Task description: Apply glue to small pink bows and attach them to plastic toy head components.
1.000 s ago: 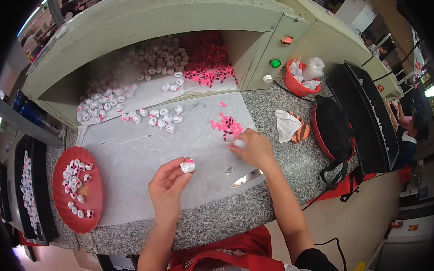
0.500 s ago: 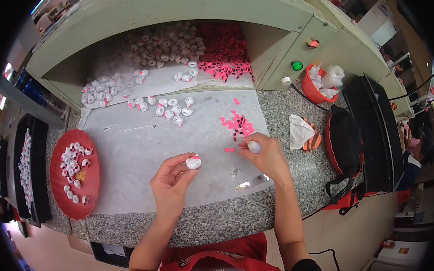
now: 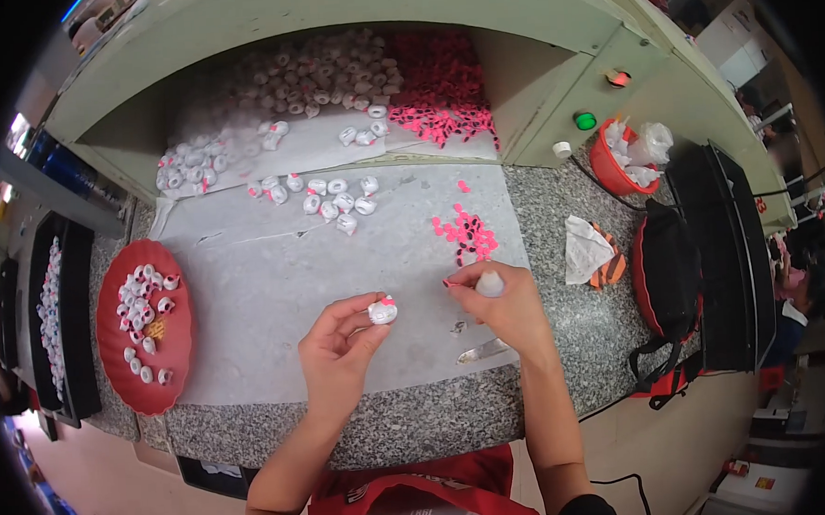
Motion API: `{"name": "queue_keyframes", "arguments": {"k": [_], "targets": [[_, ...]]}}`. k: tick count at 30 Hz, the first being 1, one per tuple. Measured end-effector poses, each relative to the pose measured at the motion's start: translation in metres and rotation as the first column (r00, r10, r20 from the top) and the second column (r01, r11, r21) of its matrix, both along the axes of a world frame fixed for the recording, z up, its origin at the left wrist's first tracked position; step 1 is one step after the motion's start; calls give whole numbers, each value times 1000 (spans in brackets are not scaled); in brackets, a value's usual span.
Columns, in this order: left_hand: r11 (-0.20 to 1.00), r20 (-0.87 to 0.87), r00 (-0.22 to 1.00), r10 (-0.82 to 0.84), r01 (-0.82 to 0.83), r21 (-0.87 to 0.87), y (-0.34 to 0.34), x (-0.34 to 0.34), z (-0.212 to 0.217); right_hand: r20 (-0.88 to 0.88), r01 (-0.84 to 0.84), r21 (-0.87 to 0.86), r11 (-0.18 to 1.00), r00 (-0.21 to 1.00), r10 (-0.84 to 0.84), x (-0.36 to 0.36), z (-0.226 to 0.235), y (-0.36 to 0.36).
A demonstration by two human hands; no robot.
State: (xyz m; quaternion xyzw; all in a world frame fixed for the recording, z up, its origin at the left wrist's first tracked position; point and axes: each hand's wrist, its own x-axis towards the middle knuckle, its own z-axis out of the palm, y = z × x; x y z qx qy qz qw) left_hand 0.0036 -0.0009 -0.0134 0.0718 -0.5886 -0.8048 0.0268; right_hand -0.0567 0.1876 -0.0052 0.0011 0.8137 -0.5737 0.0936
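Between the thumb and fingers of my left hand is a small white rounded piece with a pink part on its upper edge. My right hand keeps a small whitish bottle in its grip. Its thumb and forefinger pinch a little pink piece at their tips. Both hands are just above a white sheet. Beyond the right hand lies a loose group of small pink and black pieces. Several white ring-like pieces sit at the sheet's far side.
On the left stands a red scalloped tray with white and pink pieces. A pale green cabinet holds heaps of white and pink pieces. A metal blade lies near my right wrist. Rightward are a red basket and a black bag.
My right fingertips have picked the little pink piece up from the sheet and moved slightly toward the left hand. The left hand still holds its white piece. The whole view has shifted a little.
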Motion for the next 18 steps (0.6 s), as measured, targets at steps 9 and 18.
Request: {"name": "queue_keyframes", "arguments": {"k": [9,18], "targets": [[998,-83,996,-41,38,-41,3,6,-3,-69,-190,-255,948,982,178,30,24,-35],[987,-146,979,-141,129,-92,9,-3,5,-55,-102,-132,986,994,95,20,19,-23]]}}
